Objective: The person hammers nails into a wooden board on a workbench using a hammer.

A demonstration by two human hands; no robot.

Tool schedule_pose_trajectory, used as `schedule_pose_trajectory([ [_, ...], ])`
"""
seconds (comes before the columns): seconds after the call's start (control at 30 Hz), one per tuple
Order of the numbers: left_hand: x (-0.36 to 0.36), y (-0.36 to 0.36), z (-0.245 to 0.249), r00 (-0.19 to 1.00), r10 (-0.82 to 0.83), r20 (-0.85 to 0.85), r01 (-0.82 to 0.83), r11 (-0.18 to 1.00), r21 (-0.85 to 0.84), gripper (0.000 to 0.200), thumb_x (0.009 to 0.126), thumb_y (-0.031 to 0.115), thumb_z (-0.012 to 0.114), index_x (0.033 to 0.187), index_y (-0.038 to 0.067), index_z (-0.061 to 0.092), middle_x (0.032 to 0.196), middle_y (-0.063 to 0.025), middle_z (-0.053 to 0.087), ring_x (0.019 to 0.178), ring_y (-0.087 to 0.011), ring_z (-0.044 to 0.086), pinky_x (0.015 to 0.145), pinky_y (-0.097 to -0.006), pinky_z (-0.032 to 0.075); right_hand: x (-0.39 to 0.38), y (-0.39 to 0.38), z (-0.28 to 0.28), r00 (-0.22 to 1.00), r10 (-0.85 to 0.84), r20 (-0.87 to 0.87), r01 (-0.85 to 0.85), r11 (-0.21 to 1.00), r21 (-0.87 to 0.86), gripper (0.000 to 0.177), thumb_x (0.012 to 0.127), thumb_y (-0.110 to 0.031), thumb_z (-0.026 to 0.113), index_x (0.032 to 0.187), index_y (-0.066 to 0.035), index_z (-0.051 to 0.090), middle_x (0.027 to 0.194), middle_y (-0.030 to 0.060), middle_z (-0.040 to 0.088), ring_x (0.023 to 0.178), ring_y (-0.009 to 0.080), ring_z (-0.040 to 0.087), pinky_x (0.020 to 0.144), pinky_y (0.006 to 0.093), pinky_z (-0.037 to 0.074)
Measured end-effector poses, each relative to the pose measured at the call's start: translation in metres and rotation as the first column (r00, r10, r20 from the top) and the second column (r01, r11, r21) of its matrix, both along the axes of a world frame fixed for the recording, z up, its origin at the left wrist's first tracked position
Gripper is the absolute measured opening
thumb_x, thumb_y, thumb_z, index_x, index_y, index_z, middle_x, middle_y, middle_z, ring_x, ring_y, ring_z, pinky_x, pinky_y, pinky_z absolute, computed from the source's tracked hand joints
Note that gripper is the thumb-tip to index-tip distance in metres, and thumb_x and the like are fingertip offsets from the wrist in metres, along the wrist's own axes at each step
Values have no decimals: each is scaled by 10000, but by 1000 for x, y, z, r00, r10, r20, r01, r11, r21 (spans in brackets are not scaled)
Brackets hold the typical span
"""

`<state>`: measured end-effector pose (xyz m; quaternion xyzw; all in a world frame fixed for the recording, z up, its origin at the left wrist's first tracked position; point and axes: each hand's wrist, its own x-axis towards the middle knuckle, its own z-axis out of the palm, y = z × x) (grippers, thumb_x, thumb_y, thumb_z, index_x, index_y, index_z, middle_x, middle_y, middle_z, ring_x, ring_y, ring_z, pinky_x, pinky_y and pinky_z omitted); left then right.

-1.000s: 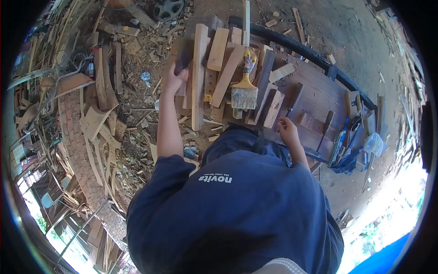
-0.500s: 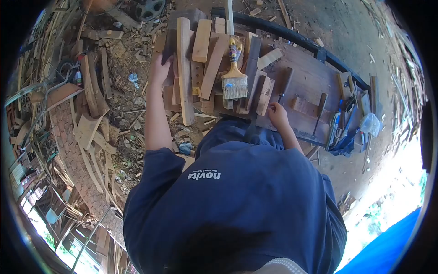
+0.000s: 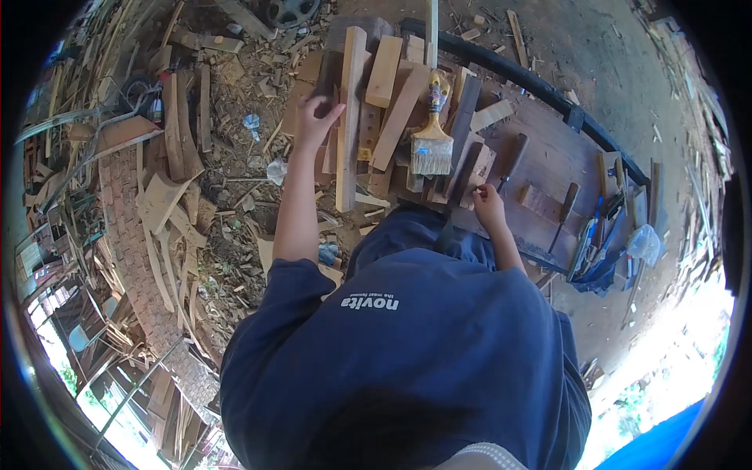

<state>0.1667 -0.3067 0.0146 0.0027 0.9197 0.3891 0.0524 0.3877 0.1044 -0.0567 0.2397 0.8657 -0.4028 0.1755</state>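
Observation:
My left hand (image 3: pixel 315 121) is raised beside a long upright wooden strip (image 3: pixel 350 117), thumb and forefinger spread with nothing between them. A dark wood piece (image 3: pixel 329 77) lies just beyond its fingers. My right hand (image 3: pixel 489 204) is closed in a pinch at the lower end of a small wooden block (image 3: pixel 479 166); what the fingertips hold is too small to tell. Between the hands, a wide paintbrush (image 3: pixel 432 149) with pale bristles lies over several wood pieces, near a flat brown board (image 3: pixel 401 117) and a shorter block (image 3: pixel 384 72).
Chisel-like tools with dark handles (image 3: pixel 514 155) (image 3: pixel 569 202) lie on the wooden work surface (image 3: pixel 540 149) at right. Beyond them are a blue tool bag (image 3: pixel 599 274) and a clear plastic bag (image 3: pixel 644 244). Wood scraps and a brick strip (image 3: pixel 129 227) cover the ground at left.
My left hand has let go of the dark wood piece and its fingers have spread. The whole view has shifted, so the bench and things appear further right. My right hand stays by the small block.

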Motion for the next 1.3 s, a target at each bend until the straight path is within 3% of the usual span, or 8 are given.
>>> schedule_pose_trajectory([
  [0.13,1,-2,-12,989,69,-132,-74,997,-32,375,835,363,756,970,14,733,1176,-153,610,1084,-259,576,967,-374,430,6,3,0,1000,26,10,-25,999,-19,315,872,-229,638,1094,-7,608,972,207,678,930,368,659,811,431,513],
  [0.23,-3,-12,-11,987,148,60,-159,951,264,351,875,347,721,1011,23,726,1128,-136,643,1056,-244,600,949,-372,442,6,1,-2,1000,22,4,-21,1000,-16,310,871,-229,641,1085,-7,610,958,206,678,922,369,660,811,433,514],
  [0.3,-3,-22,-12,883,355,308,-469,640,609,339,926,335,667,1087,39,694,1090,-99,659,1015,-225,616,941,-355,444,4,-1,-1,1000,21,3,-21,1000,-5,317,869,-229,642,1087,-2,606,961,211,674,927,372,656,817,435,512],
  [0.5,-3,-29,-5,824,410,391,-518,268,812,507,991,364,555,1373,43,464,1208,-93,627,1079,-214,612,961,-343,457,0,-5,-3,999,2,-50,3,994,106,393,850,-255,672,1113,21,578,1014,231,657,967,388,638,843,438,502],
  [0.6,-4,-18,18,609,587,534,-781,325,534,488,1021,406,467,1358,53,484,1303,-112,553,1127,-234,577,991,-370,452,-2,-11,-8,997,-78,-15,79,993,83,448,840,-297,694,1128,22,569,1015,213,657,980,354,638,831,422,510],
  [0.73,-15,-26,-10,671,532,517,-735,567,371,538,1019,442,461,1390,53,455,1362,-99,527,1164,-240,566,978,-381,455,5,-14,-34,935,-354,16,354,932,-83,495,825,-361,737,1100,17,574,960,140,653,895,229,641,759,343,521],
  [0.9,-7,14,13,944,250,215,-267,962,52,624,926,431,631,1362,4,499,1290,-126,604,1151,-258,588,936,-359,459,-12,-6,-25,864,-394,314,498,756,-424,513,835,-348,763,1119,25,556,954,92,640,813,148,622,679,247,483],
  [1.3,-1,1,-22,964,175,201,-188,981,47,574,921,415,620,1274,-27,526,1211,-232,629,1153,-356,597,964,-413,459,-34,-15,-11,749,-649,129,491,414,-767,327,939,-186,666,1201,-28,553,1065,61,642,961,149,598,845,295,473],
])
